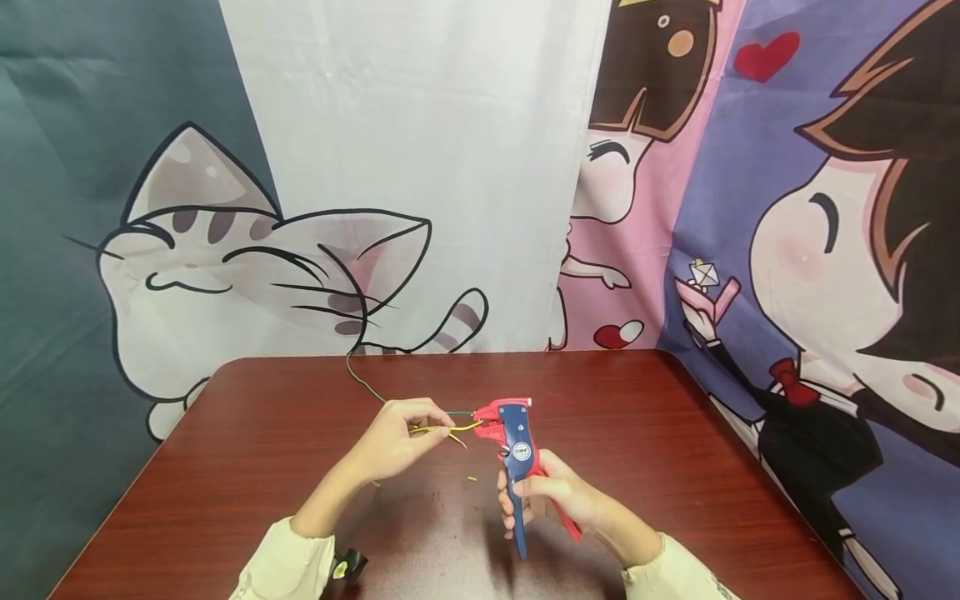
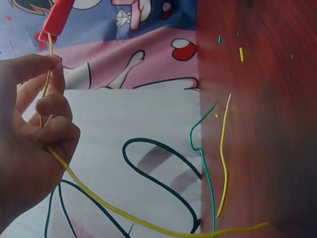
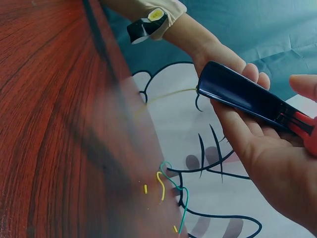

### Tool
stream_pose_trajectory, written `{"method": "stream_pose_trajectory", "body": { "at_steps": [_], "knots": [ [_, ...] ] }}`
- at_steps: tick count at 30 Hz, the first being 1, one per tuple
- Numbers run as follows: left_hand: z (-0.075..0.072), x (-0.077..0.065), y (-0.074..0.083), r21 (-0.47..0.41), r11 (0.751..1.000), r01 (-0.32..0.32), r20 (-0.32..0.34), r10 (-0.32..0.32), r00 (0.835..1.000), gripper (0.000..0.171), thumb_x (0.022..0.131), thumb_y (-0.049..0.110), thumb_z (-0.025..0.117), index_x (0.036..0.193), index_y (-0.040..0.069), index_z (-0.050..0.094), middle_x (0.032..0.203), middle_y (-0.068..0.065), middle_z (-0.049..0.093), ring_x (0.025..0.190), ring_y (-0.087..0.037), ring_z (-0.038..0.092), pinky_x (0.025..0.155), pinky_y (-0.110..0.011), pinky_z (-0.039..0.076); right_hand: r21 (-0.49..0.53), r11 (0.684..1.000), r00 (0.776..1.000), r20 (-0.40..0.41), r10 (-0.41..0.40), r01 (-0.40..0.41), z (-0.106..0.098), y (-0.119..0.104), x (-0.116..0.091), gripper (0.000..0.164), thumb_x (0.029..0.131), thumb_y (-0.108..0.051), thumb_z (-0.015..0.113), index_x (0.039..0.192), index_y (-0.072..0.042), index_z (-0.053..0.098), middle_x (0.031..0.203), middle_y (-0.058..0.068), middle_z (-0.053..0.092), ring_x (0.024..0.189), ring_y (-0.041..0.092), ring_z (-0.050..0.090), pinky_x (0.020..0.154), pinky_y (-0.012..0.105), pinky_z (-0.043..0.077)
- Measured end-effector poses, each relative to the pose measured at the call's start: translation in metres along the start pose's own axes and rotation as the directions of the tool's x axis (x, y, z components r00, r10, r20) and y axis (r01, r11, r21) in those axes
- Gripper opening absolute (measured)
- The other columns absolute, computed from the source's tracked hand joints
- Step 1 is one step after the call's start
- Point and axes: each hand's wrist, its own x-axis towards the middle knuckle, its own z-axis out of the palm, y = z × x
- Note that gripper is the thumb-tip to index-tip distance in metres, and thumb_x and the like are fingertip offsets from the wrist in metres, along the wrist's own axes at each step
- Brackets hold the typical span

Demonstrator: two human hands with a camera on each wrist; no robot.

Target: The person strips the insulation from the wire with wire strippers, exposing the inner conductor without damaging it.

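Observation:
My left hand (image 1: 397, 440) pinches a yellow wire (image 1: 462, 427) between thumb and fingers. In the left wrist view the wire's long tail (image 2: 109, 207) hangs below the left hand (image 2: 42, 111). Its other end meets the red nose of a wire stripper (image 1: 517, 446); whether the stripper bites on it, I cannot tell. Around the stripper's blue and red handles curls my right hand (image 1: 558, 493), holding the tool upright. The right wrist view shows the blue handle (image 3: 242, 94) over the right hand's (image 3: 270, 158) fingers; the stripper's nose is out of frame there.
On the brown table (image 1: 255, 467) lie a green wire (image 2: 205, 161) and a short yellow wire (image 2: 224, 163) with a bared end. Small yellow (image 2: 241, 54) and green (image 2: 220, 38) offcuts are scattered nearby. A printed cloth (image 1: 442, 167) hangs behind the table.

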Motion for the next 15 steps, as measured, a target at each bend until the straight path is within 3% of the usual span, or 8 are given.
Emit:
{"method": "stream_pose_trajectory", "body": {
  "at_steps": [8, 15],
  "knots": [
    [0.002, 0.003, 0.009, -0.003, 0.999, 0.046, 0.016, -0.046, 0.999, 0.019, 0.087, 0.006, 0.073, 0.088, 0.025, 0.073, 0.081, 0.013, 0.066, 0.069, -0.01, 0.058, 0.057, -0.026, 0.046, -0.03, 0.999, 1.0, -0.004, 0.009, -0.009, 0.0, 0.0, 0.0, 0.02, 0.096, 0.0, 0.04, 0.105, 0.017, 0.042, 0.09, 0.004, 0.068, 0.081, 0.017, 0.068, 0.076, 0.04, 0.058],
    [0.002, 0.004, 0.012, 0.0, 0.998, 0.056, 0.018, -0.056, 0.998, 0.017, 0.088, 0.006, 0.072, 0.086, 0.023, 0.073, 0.079, 0.013, 0.066, 0.068, -0.009, 0.057, 0.057, -0.025, 0.045, -0.038, 0.999, 1.0, -0.02, 0.012, -0.013, 0.001, 0.0, -0.001, 0.015, 0.095, -0.004, 0.042, 0.101, 0.009, 0.049, 0.088, 0.003, 0.066, 0.078, 0.016, 0.067, 0.075, 0.037, 0.058]
  ]
}}
